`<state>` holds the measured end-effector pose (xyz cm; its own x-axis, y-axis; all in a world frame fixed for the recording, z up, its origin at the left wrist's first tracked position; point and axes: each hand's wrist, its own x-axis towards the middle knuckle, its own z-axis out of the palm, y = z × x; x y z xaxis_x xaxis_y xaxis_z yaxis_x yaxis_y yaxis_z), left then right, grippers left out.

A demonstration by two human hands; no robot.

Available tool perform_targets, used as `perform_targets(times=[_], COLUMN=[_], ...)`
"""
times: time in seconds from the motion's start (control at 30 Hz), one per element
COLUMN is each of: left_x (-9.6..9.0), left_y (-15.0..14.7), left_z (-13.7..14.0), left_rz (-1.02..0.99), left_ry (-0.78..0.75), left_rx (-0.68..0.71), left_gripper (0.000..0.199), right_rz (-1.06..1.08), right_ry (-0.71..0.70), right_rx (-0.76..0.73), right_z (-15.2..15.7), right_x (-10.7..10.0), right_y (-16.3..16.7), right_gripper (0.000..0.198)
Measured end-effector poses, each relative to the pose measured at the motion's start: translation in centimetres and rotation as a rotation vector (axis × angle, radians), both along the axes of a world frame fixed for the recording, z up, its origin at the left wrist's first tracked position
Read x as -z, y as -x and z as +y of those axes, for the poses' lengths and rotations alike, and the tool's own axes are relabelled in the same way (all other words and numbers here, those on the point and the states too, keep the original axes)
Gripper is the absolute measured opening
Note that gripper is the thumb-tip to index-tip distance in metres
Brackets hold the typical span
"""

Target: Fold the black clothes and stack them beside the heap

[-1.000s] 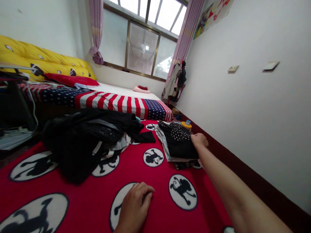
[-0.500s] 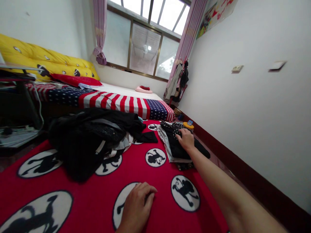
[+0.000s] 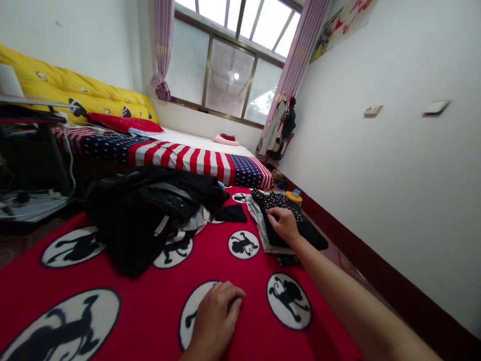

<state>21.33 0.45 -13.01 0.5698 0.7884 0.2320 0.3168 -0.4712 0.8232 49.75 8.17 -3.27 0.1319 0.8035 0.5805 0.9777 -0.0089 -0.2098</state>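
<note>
Folded clothes [image 3: 273,238] at red blanket's [image 3: 259,293] right edge. Right hand [image 3: 284,224] curled over them, hold unclear; left hand [image 3: 218,312] half-curled, empty. Risk: sideways drag could topple pile off edge.

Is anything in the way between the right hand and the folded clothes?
No, nothing visible is. The right hand is over the folded clothes, and the messy black heap lies off to the left.
</note>
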Motion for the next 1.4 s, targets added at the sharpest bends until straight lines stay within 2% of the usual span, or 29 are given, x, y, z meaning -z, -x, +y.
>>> perform_targets(times=[0.1,0.27,0.33,0.4,0.47,0.57,0.7,0.87,0.93,1.03,1.13,1.23,1.3,1.4], left_x=[0.0,0.2,0.4,0.5,0.5,0.4,0.1,-1.5,-3.0,-5.6,-7.7,-8.6,-8.5,-8.3], left_y=[0.0,-0.1,-0.1,0.1,0.5,1.2,1.7,3.3,4.9,8.0,10.7,12.2,12.5,12.7], left_z=[0.0,-0.1,-0.1,0.3,0.9,1.9,2.1,2.8,4.7,9.2,13.9,17.0,18.1,18.8], left_rz=[0.002,-0.021,-0.085,-0.221,-0.417,-0.661,-0.671,-0.494,-0.388,-0.206,-0.032,0.129,0.212,0.262], left_ry=[-0.012,-0.017,0.008,0.069,0.183,0.312,0.222,-0.062,-0.194,-0.349,-0.427,-0.448,-0.436,-0.421], left_rx=[-0.004,-0.018,-0.042,-0.094,-0.194,-0.386,-0.46,-0.484,-0.502,-0.546,-0.603,-0.584,-0.556,-0.553], left_gripper=[0.023,0.023,0.023,0.02,0.017,0.026,0.028,0.023,0.024,0.034,0.055,0.071,0.064,0.025], right_rz=[0.057,0.284,0.514,0.902,1.252,1.443,1.407,1.401,1.404,1.378,1.345,1.312,1.306,1.315], right_ry=[0.055,0.018,0.02,0.008,-0.027,-0.069,-0.054,0.012,0.023,0.035,0.051,0.051,0.048,0.051], right_rx=[-0.196,-0.28,-0.325,-0.364,-0.342,-0.263,-0.276,-0.332,-0.334,-0.338,-0.359,-0.373,-0.376,-0.385], right_z=[-2.0,-3.9,-4.3,-4.6,-5.1,-5.9,-6.6,-7.1,-7.2,-7.1,-6.9,-6.6,-6.6,-6.6], right_x=[0.8,3.9,5.5,7.0,8.3,9.4,9.6,9.3,9.3,9.5,9.8,10.0,10.1,10.0], right_y=[2.6,10.7,14.5,17.7,19.7,20.8,20.5,20.2,20.2,20.2,20.4,20.4,20.3,20.3], right_gripper=[0.005,0.019,0.021,0.019,0.025,0.037,0.042,0.042,0.043,0.044,0.041,0.039,0.038,0.038])
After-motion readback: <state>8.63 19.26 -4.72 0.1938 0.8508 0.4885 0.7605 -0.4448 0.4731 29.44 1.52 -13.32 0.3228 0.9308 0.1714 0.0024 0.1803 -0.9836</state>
